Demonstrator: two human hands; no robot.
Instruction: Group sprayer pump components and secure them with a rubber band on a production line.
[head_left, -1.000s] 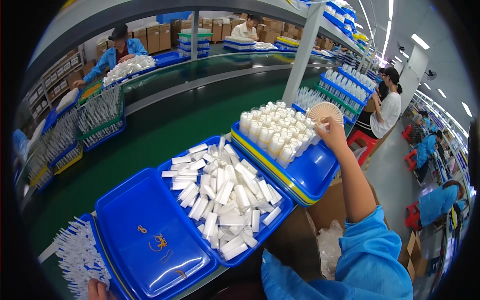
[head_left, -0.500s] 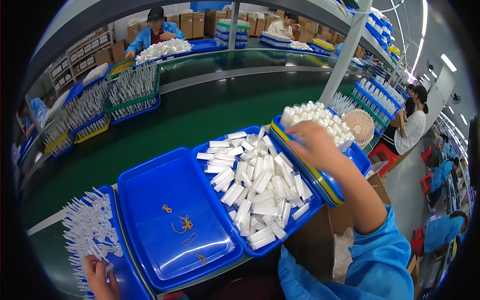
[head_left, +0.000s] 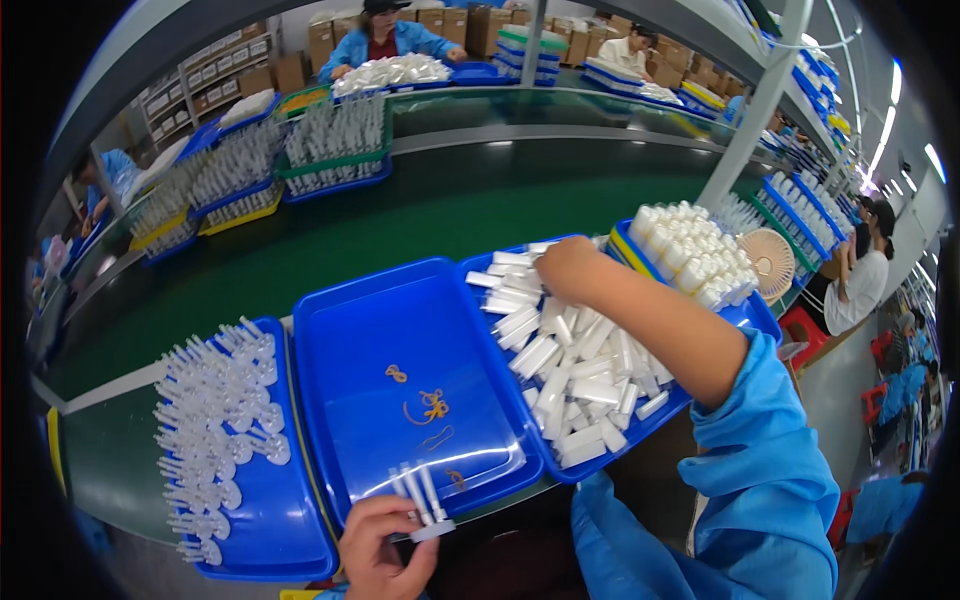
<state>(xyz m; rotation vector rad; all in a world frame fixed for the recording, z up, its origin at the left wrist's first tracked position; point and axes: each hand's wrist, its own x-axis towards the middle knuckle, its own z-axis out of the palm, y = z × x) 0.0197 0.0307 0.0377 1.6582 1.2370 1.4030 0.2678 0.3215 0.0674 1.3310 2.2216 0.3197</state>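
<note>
My left hand [head_left: 378,550], at the front edge of the middle tray, pinches a white pronged plastic piece [head_left: 432,530] by its round base, prongs pointing up. My right hand [head_left: 572,272] reaches into the far part of a pile of white tubes with clear ends [head_left: 596,390]; its fingertips are hidden, so a grip does not show. The pile lies in a blue tray [head_left: 570,474]. On the left, another blue tray [head_left: 290,540] holds rows of similar white pronged pieces [head_left: 215,430]. Between them lies a blue tray [head_left: 380,320] with several tan rubber bands [head_left: 432,406].
Right of the pile, white tubes [head_left: 695,255] stand upright on stacked trays [head_left: 628,250] beside a round peach fan [head_left: 768,262]. A green conveyor belt [head_left: 480,200] runs behind. A metal post [head_left: 755,110] rises at right. A co-worker [head_left: 390,45] sits across the belt.
My left hand has moved right from the left tray, bringing a pronged piece over the middle tray's front edge. My right hand has dropped leftward from near the stacked trays into the tube pile.
</note>
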